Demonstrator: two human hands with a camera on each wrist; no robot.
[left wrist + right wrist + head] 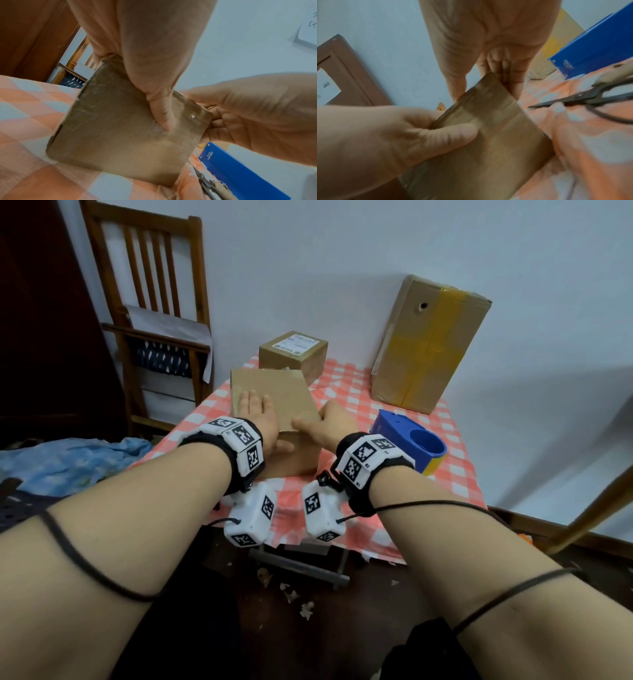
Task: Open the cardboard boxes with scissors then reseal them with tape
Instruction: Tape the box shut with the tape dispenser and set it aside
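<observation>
A small brown cardboard box (274, 395) stands on the checked tablecloth (455, 474) just in front of me. My left hand (257, 412) lies over its top with the fingers flat. Its thumb (159, 115) presses on the near face of the box (120, 142). My right hand (329, 422) grips the box's right edge, thumb on top and fingers (501, 65) curled down the side of the box (488, 148). Black scissors (583, 97) lie on the cloth to the right of the box. A blue tape dispenser (407, 436) sits beyond them.
A smaller box with a white label (294, 350) stands behind the held one. A tall box with yellow tape (428, 347) leans on the wall at the back right. A wooden chair (150, 302) stands to the left of the table. Scraps lie on the dark floor (291, 594).
</observation>
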